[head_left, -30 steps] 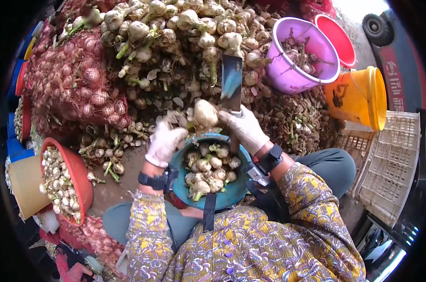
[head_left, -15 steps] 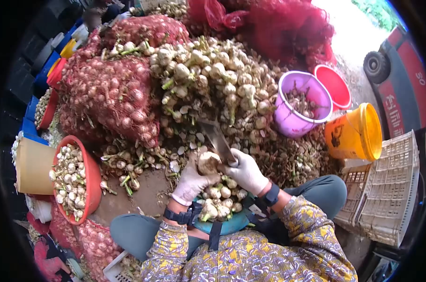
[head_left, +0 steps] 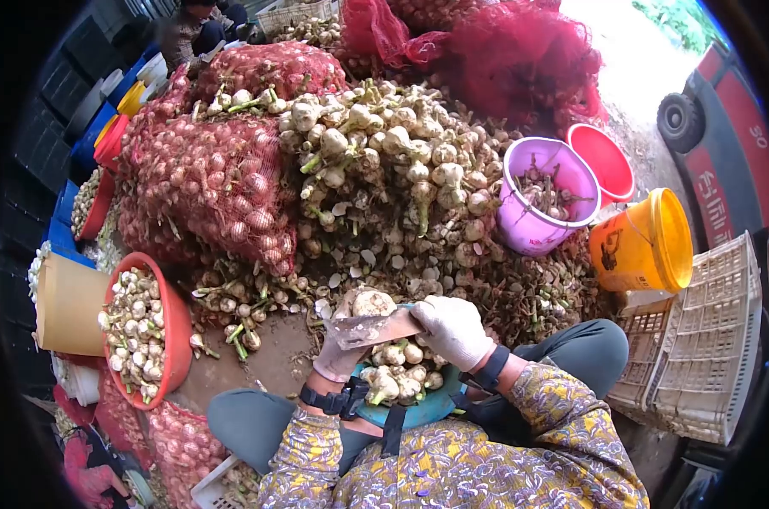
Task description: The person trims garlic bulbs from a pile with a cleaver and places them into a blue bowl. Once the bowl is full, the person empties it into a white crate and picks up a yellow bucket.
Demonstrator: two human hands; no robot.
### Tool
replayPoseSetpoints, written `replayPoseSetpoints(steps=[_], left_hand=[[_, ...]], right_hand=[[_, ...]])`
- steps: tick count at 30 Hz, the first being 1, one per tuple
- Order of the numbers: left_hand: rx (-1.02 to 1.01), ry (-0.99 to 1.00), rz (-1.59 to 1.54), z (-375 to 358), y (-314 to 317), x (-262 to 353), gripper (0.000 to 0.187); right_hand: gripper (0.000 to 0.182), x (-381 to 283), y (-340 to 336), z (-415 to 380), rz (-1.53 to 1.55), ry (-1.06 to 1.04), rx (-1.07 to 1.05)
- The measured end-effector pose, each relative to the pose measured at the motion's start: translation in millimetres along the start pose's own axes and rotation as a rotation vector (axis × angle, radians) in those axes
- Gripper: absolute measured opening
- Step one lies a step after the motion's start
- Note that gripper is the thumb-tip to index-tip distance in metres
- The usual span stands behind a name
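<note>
My left hand [head_left: 340,348], in a whitish glove, is closed around a garlic bulb [head_left: 373,303] whose pale flat face points up. In my gloved right hand [head_left: 454,329] is the handle of a wide knife. Its blade [head_left: 369,330] points left, lying across the front of my left hand just below the bulb. Under both hands, a teal basin [head_left: 427,409] between my legs holds several trimmed garlic bulbs [head_left: 399,373].
A large garlic heap [head_left: 418,161] rises ahead, beside red mesh sacks [head_left: 202,182]. An orange-red basin [head_left: 176,327] of bulbs stands left. Purple [head_left: 529,229] and yellow [head_left: 631,246] buckets and a white crate [head_left: 707,348] are right. Another person [head_left: 185,38] sits at the upper left.
The knife has swung from pointing away at the heap to lying leftward, lower and nearer me. My right hand has turned and moved slightly down. My left hand still holds the bulb.
</note>
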State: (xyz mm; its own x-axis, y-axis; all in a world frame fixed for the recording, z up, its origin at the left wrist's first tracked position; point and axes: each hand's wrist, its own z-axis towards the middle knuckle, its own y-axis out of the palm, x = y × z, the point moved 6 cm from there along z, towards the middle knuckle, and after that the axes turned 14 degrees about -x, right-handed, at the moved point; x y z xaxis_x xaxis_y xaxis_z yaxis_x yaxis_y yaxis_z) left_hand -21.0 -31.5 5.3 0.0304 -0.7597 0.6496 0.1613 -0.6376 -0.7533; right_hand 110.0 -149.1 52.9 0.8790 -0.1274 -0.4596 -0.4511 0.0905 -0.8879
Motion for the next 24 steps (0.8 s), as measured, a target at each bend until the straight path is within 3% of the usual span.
replayPoseSetpoints(steps=[3, 4, 6, 7, 9, 10, 11, 12, 14, 15, 16, 19, 20, 22, 24], left_hand=[[-0.019, -0.109, -0.453, -4, 6, -11, 0.061], [-0.046, -0.043, -0.17, -7, 10, -12, 0.06], [-0.075, 0.026, 0.113, -9, 17, -9, 0.059], [0.017, -0.163, -0.581, -6, 13, -15, 0.061], [0.112, -0.352, -1.278, 0, 14, -7, 0.063], [0.129, -0.368, -1.391, 6, 7, 2, 0.07], [0.143, -0.388, -1.503, 6, 0, 12, 0.077], [0.059, -0.335, -1.252, 4, -15, 26, 0.084], [0.098, -0.286, -1.313, 2, -39, 46, 0.091], [0.196, -0.223, -1.3, 3, -44, 39, 0.082], [0.125, -0.327, -1.47, 4, -40, 34, 0.082], [0.099, -0.32, -1.3, 5, -30, 14, 0.08], [-0.11, -0.475, -1.162, 3, -29, 18, 0.074], [-0.032, -0.389, -1.227, -1, -27, 13, 0.081], [0.112, -0.361, -1.385, -12, -28, 16, 0.09]], right_hand=[[0.013, 1, 3, -1, -0.014, 0.018, 0.034], [0.014, 2, 3, -1, -0.019, 0.016, 0.039], [0.014, 4, 4, 0, -0.024, 0.017, 0.045], [0.014, 7, 6, 0, -0.007, 0.016, 0.046], [0.014, 17, 10, 1, 0.023, 0.038, 0.048], [0.013, 26, 13, 1, 0.038, 0.061, 0.052], [0.011, 47, 18, 0, -0.046, 0.272, -0.01], [0.008, 80, 19, -3, 0.075, 0.426, -0.022], [0.007, 95, 18, -5, 0.03, 0.454, 0.007], [0.007, 77, 1, 2, 0.042, 0.374, 0.068], [0.007, 52, -16, 3, 0.065, 0.308, 0.128], [0.008, 7, -23, 1, 0.088, 0.157, 0.111], [0.007, -1, -22, 2, 0.091, 0.092, 0.084], [0.005, 13, -4, 7, 0.083, 0.023, 0.065], [0.01, 67, 14, 7, 0.016, 0.365, -0.068]])
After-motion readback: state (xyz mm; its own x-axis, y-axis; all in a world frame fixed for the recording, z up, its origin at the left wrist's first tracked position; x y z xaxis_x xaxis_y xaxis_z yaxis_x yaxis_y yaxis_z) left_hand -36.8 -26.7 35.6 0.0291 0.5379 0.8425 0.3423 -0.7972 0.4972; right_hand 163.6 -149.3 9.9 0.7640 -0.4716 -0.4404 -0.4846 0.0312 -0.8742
